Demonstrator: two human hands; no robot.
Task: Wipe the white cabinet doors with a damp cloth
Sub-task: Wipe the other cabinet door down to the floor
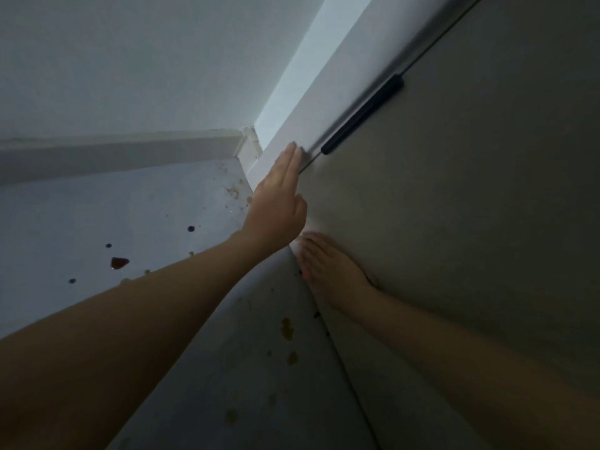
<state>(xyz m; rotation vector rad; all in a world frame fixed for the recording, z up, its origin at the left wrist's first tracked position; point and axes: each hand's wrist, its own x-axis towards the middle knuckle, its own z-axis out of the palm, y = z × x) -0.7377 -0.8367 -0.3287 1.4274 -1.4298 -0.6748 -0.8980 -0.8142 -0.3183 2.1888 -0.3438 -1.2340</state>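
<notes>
The view is steeply tilted and dim, so surfaces run diagonally. A white cabinet door [470,206] fills the right side, with a slim black handle [363,115] set along its edge near the seam with the neighbouring panel.

The left hand [279,203] reaches up from the lower left on a bare forearm. Its fingers [290,159] are straight and held together, laid flat against the door's edge just below the lower end of the handle, with the thumb tucked alongside the palm. It holds nothing that can be seen.

The right hand [328,267] lies lower down, just beneath the left hand, with its palm toward the door and its fingers loosely spread and only slightly bent. It is blurred, and I cannot tell whether anything is under it. No cloth shows in either hand.

To the left of the door, a pale flat surface [97,222] carries several stains [119,263]: 1 dark red patch, a few small dark dots and brownish smears near the corner. More brownish spots [287,329] mark the pale panel below the left forearm.
</notes>
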